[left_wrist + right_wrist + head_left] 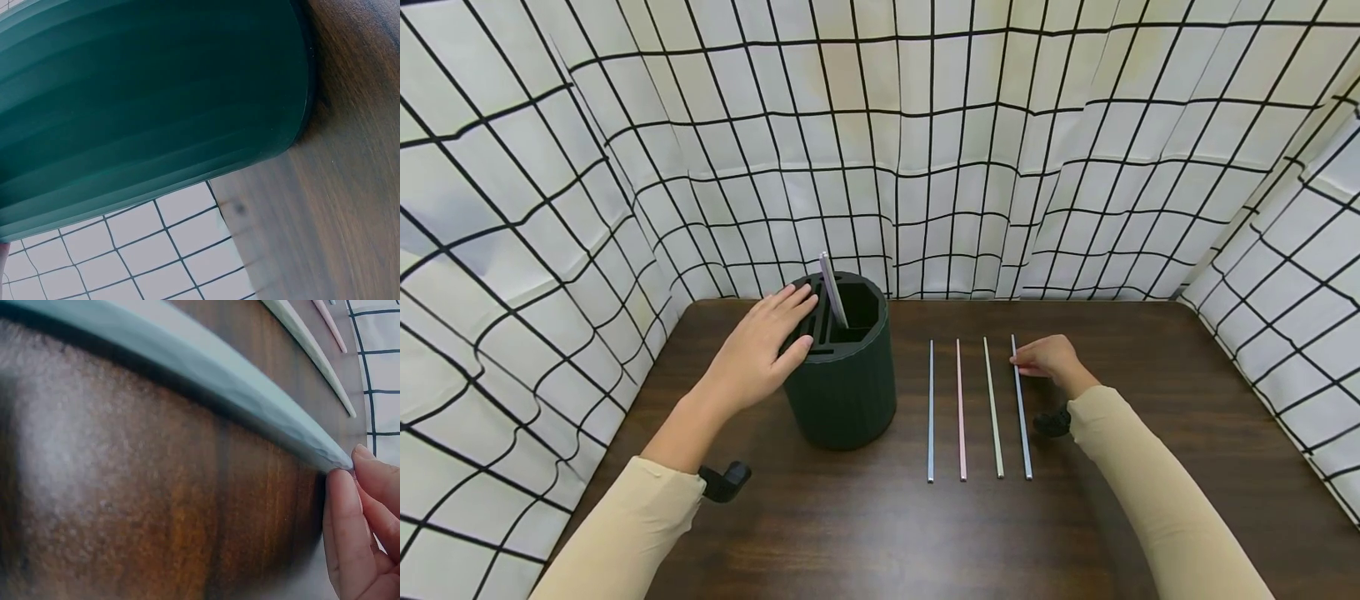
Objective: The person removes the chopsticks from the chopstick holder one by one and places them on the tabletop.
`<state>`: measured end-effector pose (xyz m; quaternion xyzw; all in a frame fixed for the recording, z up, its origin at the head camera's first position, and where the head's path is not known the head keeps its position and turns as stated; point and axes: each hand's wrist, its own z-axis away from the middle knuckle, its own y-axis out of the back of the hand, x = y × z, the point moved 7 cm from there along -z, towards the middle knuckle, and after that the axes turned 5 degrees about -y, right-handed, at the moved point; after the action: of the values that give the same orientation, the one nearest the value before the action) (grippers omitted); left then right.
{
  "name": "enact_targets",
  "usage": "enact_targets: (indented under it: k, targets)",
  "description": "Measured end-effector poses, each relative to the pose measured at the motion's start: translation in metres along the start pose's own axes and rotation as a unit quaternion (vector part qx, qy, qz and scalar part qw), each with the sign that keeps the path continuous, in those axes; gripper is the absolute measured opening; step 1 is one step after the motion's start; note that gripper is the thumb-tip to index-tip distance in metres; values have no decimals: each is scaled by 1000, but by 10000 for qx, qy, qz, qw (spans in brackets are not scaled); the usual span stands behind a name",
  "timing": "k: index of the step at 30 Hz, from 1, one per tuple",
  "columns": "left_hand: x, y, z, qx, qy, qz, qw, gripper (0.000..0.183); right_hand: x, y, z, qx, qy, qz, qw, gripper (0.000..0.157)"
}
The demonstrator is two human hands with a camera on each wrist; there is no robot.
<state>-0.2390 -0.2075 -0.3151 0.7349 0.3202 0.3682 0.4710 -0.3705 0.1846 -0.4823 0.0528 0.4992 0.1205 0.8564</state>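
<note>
My left hand [765, 346] rests with extended fingers on the top of a dark green ribbed utensil holder [842, 408], whose side fills much of the left wrist view. Lilac chopsticks [832, 287] lean upright inside its open compartment. Toward the far end of a light blue chopstick [1022, 408], the rightmost in a row on the table, my right hand [1051, 360] pinches it between thumb and fingertips; the right wrist view shows this pinch close up. To its left lie a pale green chopstick [993, 408], a pink chopstick [961, 408] and another blue chopstick [931, 408], roughly parallel and spaced apart.
A dark brown wooden table [865, 533] carries everything. White cloth with a black grid [955, 150] hangs behind the table and at both sides. Dark wrist devices show on the left wrist [725, 482] and right wrist [1052, 422].
</note>
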Motion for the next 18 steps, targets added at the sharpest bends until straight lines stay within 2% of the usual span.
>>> enact_targets:
  k: [11, 15, 18]
  targets:
    - [0, 1, 0, 13, -7, 29, 10000, 58, -3, 1, 5, 381, 110, 314, 9987, 33]
    - [0, 0, -1, 6, -15, 22, 10000, 58, -15, -1, 15, 523, 496, 812, 9941, 38]
    - [-1, 0, -1, 0, -1, 7, 10000, 58, -34, -8, 30, 551, 952, 1218, 9864, 44]
